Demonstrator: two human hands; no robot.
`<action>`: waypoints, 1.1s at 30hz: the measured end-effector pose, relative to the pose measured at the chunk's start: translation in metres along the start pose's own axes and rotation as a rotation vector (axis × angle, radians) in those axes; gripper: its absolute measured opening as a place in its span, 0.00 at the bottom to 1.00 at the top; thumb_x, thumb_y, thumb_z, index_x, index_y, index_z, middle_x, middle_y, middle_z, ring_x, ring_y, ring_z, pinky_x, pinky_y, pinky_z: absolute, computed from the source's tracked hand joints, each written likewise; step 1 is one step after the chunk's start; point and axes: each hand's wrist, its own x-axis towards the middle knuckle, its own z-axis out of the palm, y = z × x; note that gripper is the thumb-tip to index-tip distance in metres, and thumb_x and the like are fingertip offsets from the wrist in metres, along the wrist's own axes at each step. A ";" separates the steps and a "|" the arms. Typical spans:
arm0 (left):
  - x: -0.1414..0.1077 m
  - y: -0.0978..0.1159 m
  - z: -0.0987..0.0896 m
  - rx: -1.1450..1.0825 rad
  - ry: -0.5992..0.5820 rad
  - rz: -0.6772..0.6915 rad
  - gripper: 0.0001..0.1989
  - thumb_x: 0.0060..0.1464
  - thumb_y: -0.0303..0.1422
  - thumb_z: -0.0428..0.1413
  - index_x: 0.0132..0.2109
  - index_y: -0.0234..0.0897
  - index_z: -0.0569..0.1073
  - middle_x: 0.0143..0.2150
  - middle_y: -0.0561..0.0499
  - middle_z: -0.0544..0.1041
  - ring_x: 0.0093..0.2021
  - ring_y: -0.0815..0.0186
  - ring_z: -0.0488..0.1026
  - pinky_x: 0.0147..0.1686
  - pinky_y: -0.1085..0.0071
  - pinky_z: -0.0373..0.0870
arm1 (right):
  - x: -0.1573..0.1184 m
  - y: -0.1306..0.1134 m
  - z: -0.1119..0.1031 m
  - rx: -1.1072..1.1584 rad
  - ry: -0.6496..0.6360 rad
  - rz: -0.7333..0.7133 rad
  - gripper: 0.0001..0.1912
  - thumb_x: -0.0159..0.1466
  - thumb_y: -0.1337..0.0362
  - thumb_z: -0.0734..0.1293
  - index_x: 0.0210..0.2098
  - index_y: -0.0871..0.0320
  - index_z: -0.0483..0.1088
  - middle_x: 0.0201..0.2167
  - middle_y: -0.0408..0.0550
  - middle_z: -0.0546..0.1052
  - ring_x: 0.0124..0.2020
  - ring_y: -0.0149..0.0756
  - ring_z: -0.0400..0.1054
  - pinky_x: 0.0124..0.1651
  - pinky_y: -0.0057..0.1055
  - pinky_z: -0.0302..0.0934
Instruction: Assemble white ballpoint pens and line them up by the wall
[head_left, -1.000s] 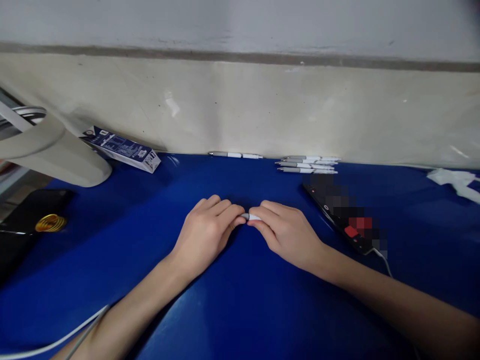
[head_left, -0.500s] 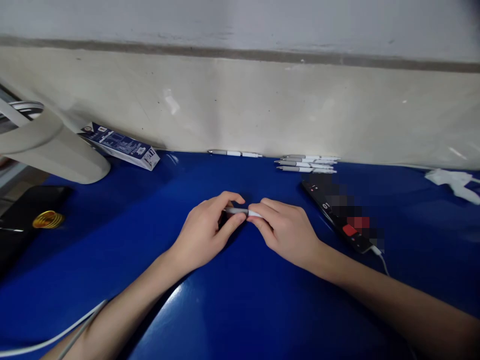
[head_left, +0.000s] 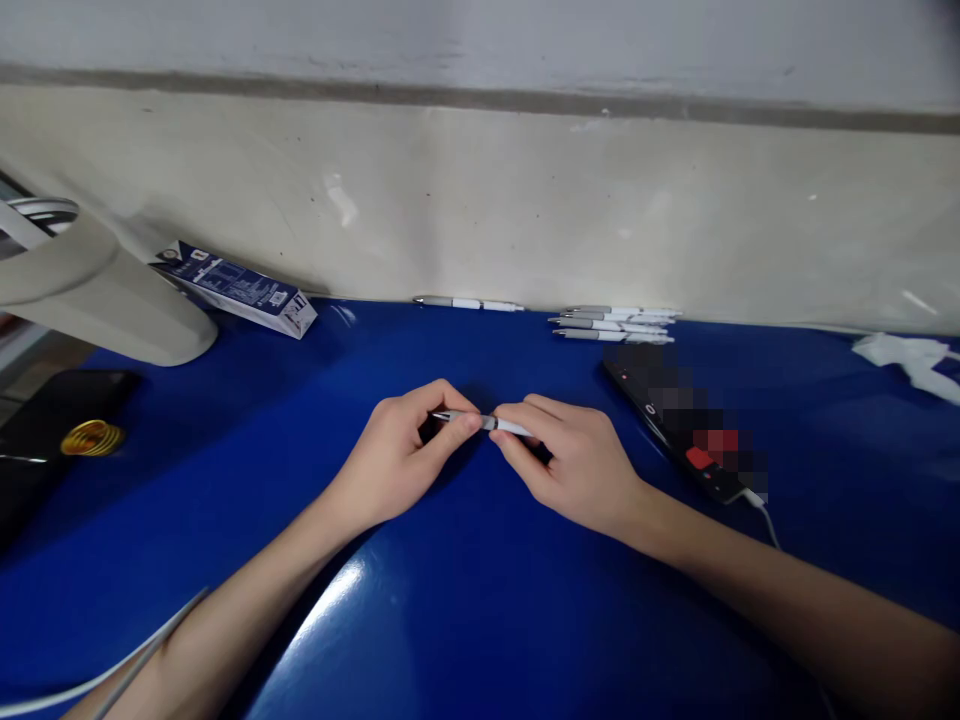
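A white and grey pen (head_left: 487, 422) lies level between my two hands, just above or on the blue table. The thumb and fingers of my left hand (head_left: 409, 450) pinch its grey grip, with the pointed tip showing to the left inside the hand. My right hand (head_left: 574, 455) is closed on the white barrel and covers part of its rear end. Beyond the hands, a similar single pen (head_left: 469, 304) rests by the wall, and several more pens (head_left: 615, 324) lie bunched together to its right.
A phone (head_left: 660, 415) with a white cable sits right of my right hand. At left are a beige cup-shaped container (head_left: 150, 300), a blue and white carton (head_left: 236, 288), a black object (head_left: 45, 430) and a gold coil (head_left: 92, 438). Crumpled white tissue (head_left: 911, 362) lies far right.
My left hand has shifted slightly left along the pen, and its fingers have closed in. More of the pen's tip and middle now shows. The right hand has barely moved.
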 end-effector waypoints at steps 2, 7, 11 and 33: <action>0.000 -0.001 0.000 0.053 0.035 0.014 0.17 0.63 0.40 0.49 0.29 0.36 0.71 0.25 0.55 0.70 0.28 0.71 0.65 0.29 0.74 0.58 | -0.001 0.000 0.000 -0.019 0.008 -0.017 0.11 0.67 0.62 0.59 0.33 0.57 0.70 0.25 0.40 0.68 0.25 0.26 0.57 0.29 0.28 0.48; 0.000 0.000 0.001 -0.014 0.043 0.047 0.10 0.61 0.40 0.51 0.44 0.40 0.72 0.32 0.55 0.73 0.28 0.72 0.66 0.28 0.75 0.60 | 0.000 0.000 -0.001 0.007 0.022 -0.010 0.10 0.67 0.63 0.59 0.32 0.58 0.70 0.25 0.40 0.67 0.25 0.26 0.56 0.29 0.28 0.47; -0.001 0.001 0.002 0.022 0.051 -0.003 0.12 0.61 0.41 0.52 0.36 0.38 0.72 0.27 0.57 0.71 0.25 0.73 0.63 0.25 0.75 0.56 | 0.001 0.001 0.000 0.010 0.028 -0.021 0.09 0.67 0.63 0.60 0.33 0.57 0.70 0.25 0.40 0.67 0.25 0.26 0.56 0.29 0.28 0.48; -0.003 0.003 0.002 0.050 0.067 0.047 0.09 0.61 0.39 0.51 0.41 0.38 0.69 0.28 0.56 0.71 0.26 0.72 0.65 0.27 0.75 0.59 | 0.006 -0.005 -0.005 0.041 0.047 0.045 0.13 0.66 0.64 0.60 0.25 0.57 0.68 0.19 0.39 0.61 0.22 0.26 0.54 0.27 0.27 0.47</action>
